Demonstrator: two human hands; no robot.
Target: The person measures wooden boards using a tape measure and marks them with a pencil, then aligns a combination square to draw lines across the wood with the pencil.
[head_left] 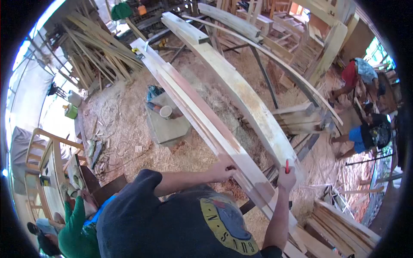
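My right hand [287,179] holds a red pencil [287,166] upright at the near end of a broad, curved wooden beam [245,96]. My left hand [221,172] is curled with its fingers together at the near edge of a long, straight wooden board [193,109]. Whatever those fingers pinch, if anything, is hidden. The board runs diagonally away from me, with narrow strips along its length. A small yellow tool [137,51] rests at the board's far end.
A stone-like block [170,129] bearing a cup [165,112] stands left of the board. Stacked planks [340,228] lie at lower right. One person in green [77,230] is at lower left; two others [365,71] [372,133] bend at right. Shavings cover the floor.
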